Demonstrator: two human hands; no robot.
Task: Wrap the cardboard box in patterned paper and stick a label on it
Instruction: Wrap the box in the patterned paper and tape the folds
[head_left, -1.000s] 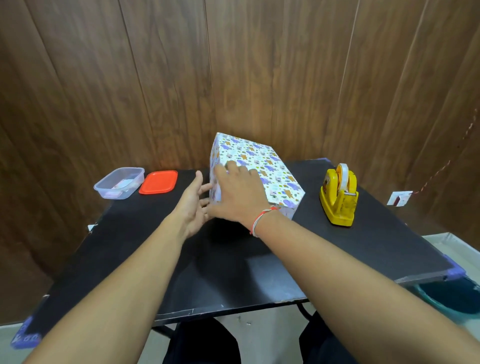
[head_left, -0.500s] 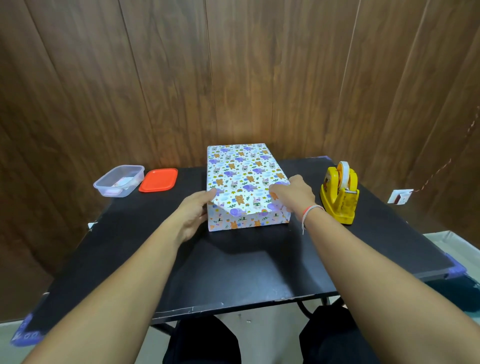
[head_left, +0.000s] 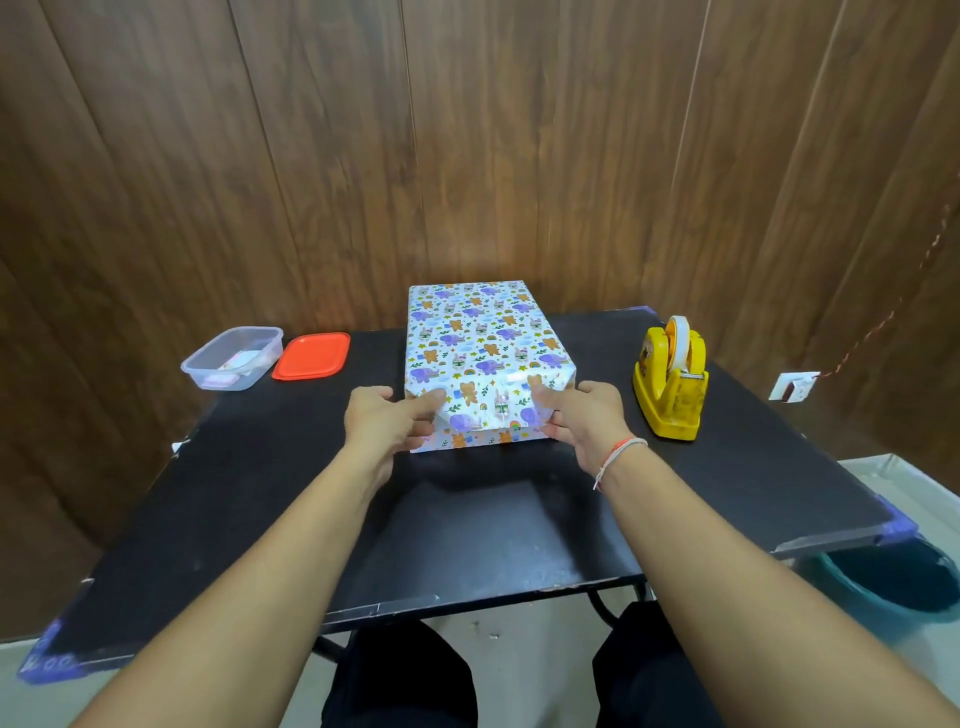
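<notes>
The box (head_left: 478, 338), wrapped in white paper printed with purple elephants and orange bears, lies flat on the black table (head_left: 467, 519), its long side pointing away from me. My left hand (head_left: 387, 421) holds its near left corner, thumb on the folded end flap and fingers curled below. At the near right corner my right hand (head_left: 582, 415) does the same, a red-and-white thread band on its wrist. No label shows on the box.
A yellow tape dispenser (head_left: 670, 384) stands right of the box. At the back left sit a clear plastic container (head_left: 234, 356) with small items and its red lid (head_left: 311, 356). A teal bin (head_left: 893, 577) is on the floor beyond the table's right edge.
The box went from tilted on edge to lying flat and square to me. Both hands moved to its near end; the right came down off the top face.
</notes>
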